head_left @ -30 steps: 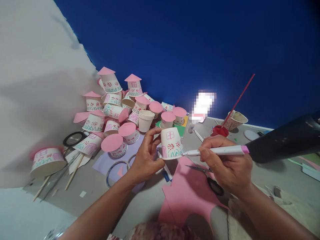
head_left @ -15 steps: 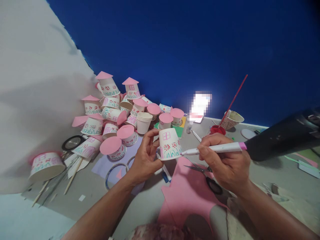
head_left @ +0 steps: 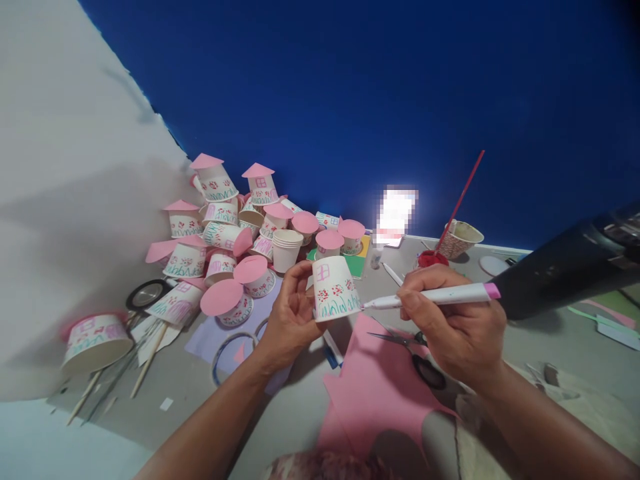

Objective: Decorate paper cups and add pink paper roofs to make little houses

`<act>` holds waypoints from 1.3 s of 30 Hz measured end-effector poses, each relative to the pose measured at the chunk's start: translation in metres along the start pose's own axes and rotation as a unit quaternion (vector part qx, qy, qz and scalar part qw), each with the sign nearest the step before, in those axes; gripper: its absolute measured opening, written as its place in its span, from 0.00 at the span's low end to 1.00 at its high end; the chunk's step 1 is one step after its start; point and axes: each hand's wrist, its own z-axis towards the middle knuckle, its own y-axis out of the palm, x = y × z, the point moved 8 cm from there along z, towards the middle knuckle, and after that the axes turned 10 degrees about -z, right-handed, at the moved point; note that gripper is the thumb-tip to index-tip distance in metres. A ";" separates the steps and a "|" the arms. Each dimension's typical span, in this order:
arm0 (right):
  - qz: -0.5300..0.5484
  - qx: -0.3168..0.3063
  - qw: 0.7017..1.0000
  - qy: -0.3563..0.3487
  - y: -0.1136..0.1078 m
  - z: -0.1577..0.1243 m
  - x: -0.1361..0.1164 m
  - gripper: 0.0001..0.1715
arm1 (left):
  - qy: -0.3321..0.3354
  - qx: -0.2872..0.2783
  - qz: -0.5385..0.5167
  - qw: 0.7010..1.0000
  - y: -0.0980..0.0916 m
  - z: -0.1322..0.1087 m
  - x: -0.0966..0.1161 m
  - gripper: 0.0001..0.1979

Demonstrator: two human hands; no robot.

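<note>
My left hand (head_left: pixel 295 317) grips a white paper cup (head_left: pixel 336 288), turned upside down and a little tilted. Its side carries a pink window, red flowers and green grass strokes along the wide rim. In my right hand (head_left: pixel 453 320) is a white marker (head_left: pixel 435 295) with a pink end. The marker's tip meets or nearly meets the cup's right edge, near the grass. Beneath both hands lie pink paper (head_left: pixel 380 393) and a pair of scissors (head_left: pixel 425 367), partly covered by my right hand.
Many decorated cups with pink paper roofs (head_left: pixel 223 297) are heaped at the left, beside stacked plain cups (head_left: pixel 287 250). A lit phone (head_left: pixel 395 217) leans near the blue wall. Tape rolls (head_left: pixel 233 353) lie on purple paper. A black cylindrical object (head_left: pixel 560 267) juts in from the right.
The cup has turned in my left hand, its window and flowers shifting left. My right hand holds the marker at nearly the same place. The view has moved slightly.
</note>
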 end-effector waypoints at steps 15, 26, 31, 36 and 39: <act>0.071 0.002 0.997 0.026 0.002 -0.001 0.010 0.11 | -0.026 0.008 -0.004 1.000 0.000 -0.002 -0.003 0.44; -0.106 -0.188 0.974 -0.066 0.039 0.005 0.021 0.50 | -0.033 -0.082 0.016 0.996 0.014 -0.010 -0.004 0.45; -0.176 -0.239 0.950 -0.098 0.046 0.000 0.026 0.51 | 0.009 -0.137 0.148 0.979 0.008 -0.010 0.005 0.48; -0.094 -0.195 0.969 -0.117 0.036 0.004 0.014 0.41 | 0.018 -0.111 0.205 0.972 0.003 -0.009 0.011 0.43; -0.010 -0.096 0.990 -0.107 0.012 0.008 0.004 0.17 | 0.041 -0.098 0.232 0.967 0.004 -0.009 0.016 0.43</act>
